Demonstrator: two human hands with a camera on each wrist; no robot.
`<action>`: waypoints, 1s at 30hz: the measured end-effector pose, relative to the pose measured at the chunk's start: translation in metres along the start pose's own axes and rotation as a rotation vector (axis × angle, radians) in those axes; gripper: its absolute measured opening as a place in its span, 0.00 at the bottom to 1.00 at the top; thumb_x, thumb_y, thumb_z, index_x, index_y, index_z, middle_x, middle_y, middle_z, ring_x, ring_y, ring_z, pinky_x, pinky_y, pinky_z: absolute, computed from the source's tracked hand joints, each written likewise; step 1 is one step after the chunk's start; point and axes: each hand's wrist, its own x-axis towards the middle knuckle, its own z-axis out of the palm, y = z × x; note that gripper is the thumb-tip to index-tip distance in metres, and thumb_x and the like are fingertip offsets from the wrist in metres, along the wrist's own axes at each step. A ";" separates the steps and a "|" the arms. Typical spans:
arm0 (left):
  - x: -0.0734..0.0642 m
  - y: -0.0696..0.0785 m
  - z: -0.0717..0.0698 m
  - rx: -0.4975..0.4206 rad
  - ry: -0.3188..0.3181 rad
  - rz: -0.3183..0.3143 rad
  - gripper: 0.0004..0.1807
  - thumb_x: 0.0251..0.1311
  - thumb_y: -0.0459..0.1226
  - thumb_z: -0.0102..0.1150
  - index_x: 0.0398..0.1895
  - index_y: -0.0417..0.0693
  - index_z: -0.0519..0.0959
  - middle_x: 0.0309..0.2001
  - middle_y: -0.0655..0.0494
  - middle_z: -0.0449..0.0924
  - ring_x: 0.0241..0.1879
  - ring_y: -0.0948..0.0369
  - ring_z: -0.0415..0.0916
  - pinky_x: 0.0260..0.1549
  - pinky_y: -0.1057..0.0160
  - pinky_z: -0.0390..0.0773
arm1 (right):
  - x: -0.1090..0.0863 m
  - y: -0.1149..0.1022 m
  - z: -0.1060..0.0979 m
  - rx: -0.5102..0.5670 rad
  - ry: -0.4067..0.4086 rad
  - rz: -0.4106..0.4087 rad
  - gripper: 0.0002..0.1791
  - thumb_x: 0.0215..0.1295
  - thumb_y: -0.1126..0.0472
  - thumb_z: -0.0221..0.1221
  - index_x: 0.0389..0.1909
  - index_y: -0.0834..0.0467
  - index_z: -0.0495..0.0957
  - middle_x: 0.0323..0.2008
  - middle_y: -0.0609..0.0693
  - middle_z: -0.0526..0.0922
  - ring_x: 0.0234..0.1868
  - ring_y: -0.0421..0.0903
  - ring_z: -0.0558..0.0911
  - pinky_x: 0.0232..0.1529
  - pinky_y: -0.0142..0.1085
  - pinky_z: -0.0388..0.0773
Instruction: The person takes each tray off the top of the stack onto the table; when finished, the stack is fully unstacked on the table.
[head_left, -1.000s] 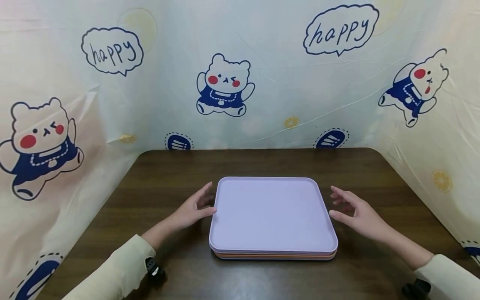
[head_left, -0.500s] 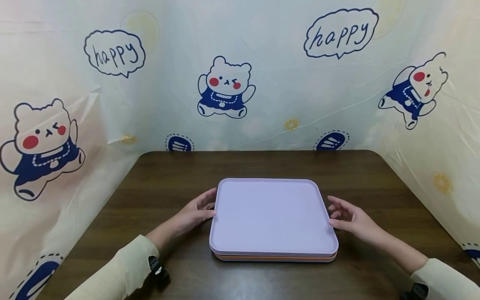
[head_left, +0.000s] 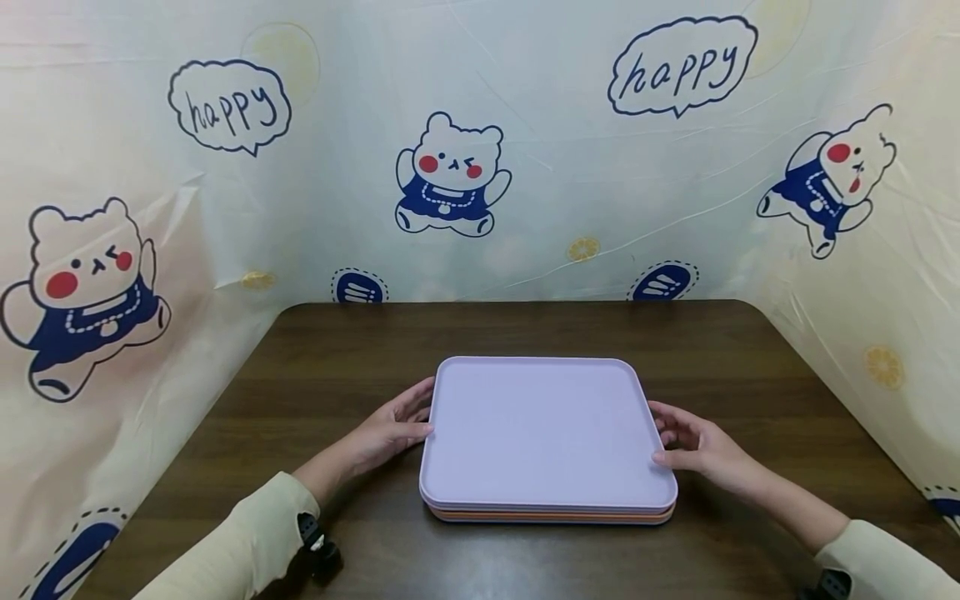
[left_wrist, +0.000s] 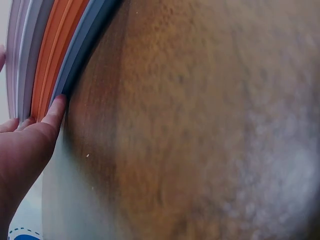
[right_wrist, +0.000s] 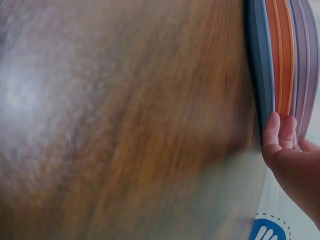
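Observation:
A stack of three flat trays lies at the table's middle: a lilac tray (head_left: 540,433) on top, an orange tray (head_left: 547,513) under it, and a blue tray (left_wrist: 85,40) at the bottom. My left hand (head_left: 386,429) rests at the stack's left edge with fairly straight fingers. Its thumb is at the lilac rim, and one fingertip (left_wrist: 57,107) touches the blue tray's edge. My right hand (head_left: 701,450) is at the right edge. Its thumb lies on the lilac rim, and its curled fingertips (right_wrist: 277,130) press the edge where the orange tray (right_wrist: 280,50) meets the lilac tray (right_wrist: 305,50).
The dark wooden table (head_left: 337,350) is walled on three sides by a plastic sheet (head_left: 525,125) printed with bears. Bare wood lies all round the stack. A black wrist device (head_left: 318,542) sits at my left sleeve.
My right hand has moved left from open air to the stack's right edge and closed on the rim. The left hand settled slightly closer to the left edge. The trays have not moved.

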 end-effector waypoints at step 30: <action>0.001 0.000 0.001 -0.041 0.007 -0.015 0.44 0.61 0.34 0.58 0.75 0.59 0.44 0.76 0.57 0.38 0.75 0.51 0.39 0.69 0.48 0.53 | 0.001 -0.007 0.000 -0.139 0.023 -0.001 0.41 0.54 0.60 0.66 0.67 0.64 0.60 0.53 0.61 0.70 0.46 0.43 0.73 0.42 0.28 0.78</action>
